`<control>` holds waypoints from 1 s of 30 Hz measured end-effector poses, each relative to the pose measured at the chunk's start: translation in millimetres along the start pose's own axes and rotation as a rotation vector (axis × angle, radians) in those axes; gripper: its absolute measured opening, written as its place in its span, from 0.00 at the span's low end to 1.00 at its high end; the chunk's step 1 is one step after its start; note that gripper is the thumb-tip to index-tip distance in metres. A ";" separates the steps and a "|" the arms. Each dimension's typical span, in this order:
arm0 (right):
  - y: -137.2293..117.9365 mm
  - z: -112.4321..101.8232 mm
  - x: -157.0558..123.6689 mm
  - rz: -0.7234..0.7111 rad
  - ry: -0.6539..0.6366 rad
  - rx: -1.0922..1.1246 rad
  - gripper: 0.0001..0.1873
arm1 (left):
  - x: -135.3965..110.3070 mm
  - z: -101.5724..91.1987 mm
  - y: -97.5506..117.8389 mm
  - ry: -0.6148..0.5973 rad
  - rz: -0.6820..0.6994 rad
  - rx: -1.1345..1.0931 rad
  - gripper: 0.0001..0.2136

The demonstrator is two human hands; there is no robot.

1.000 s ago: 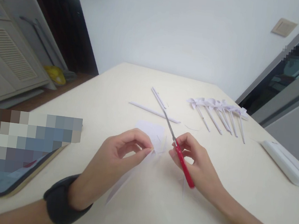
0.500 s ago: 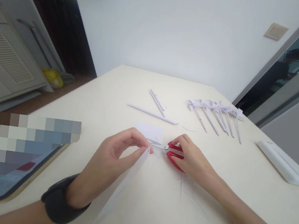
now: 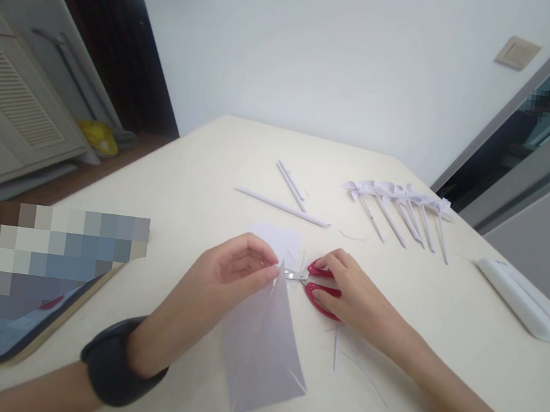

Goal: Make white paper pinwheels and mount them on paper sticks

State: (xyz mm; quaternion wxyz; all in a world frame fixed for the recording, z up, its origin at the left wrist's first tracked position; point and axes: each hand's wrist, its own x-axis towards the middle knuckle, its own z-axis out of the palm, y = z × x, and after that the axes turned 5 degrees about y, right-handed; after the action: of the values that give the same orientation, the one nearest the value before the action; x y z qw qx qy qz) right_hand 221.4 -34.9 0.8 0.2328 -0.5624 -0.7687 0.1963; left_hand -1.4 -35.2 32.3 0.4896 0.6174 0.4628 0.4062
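Between thumb and fingers, my left hand [image 3: 237,271] pinches the top corner of a thin white sheet of paper [image 3: 263,358], which hangs down toward me. My right hand [image 3: 346,281] grips red-handled scissors [image 3: 321,300], fingers in the loops and handles apart. The blades point left, their tips hidden behind the raised paper corner; whether they touch it I cannot tell. Behind my left fingers a small white paper piece [image 3: 276,236] lies flat on the table. Thin paper scraps [image 3: 336,348] lie beneath my right wrist.
Rolled paper sticks [image 3: 282,207] lie farther back on the table [image 3: 198,176]. Several paper pinwheels [image 3: 396,197] on sticks rest at the back right. A white plastic-looking packet [image 3: 519,299] lies near the right edge. A tablet-like device [image 3: 12,341], partly blurred out, stands at left.
The paper has swung from nearly edge-on to facing me, its lower end moving right. The scissors stay close to my left fingertips, and more of their blades is now hidden.
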 end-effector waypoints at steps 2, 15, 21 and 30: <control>-0.6 0.5 -0.3 -0.003 -0.010 0.013 0.11 | 1.3 -0.5 0.8 0.003 -0.038 -0.006 0.04; -33.3 -25.1 -6.6 -0.116 -0.328 0.603 0.16 | 3.8 -2.1 -1.8 0.082 -0.122 -0.038 0.07; -38.1 -20.8 -10.4 -0.080 -0.369 0.665 0.07 | 3.7 -2.7 -6.1 0.071 -0.144 -0.103 0.07; -22.9 -18.8 1.0 0.123 -0.106 0.692 0.07 | -2.2 5.5 3.2 0.135 -0.160 -0.102 0.11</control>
State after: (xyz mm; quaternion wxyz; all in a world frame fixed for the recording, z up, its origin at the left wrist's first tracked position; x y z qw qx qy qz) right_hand 214.3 -39.9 29.2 0.3572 -0.4844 -0.6323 0.4877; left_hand 3.9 -38.8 34.3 0.5189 0.5242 0.5212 0.4293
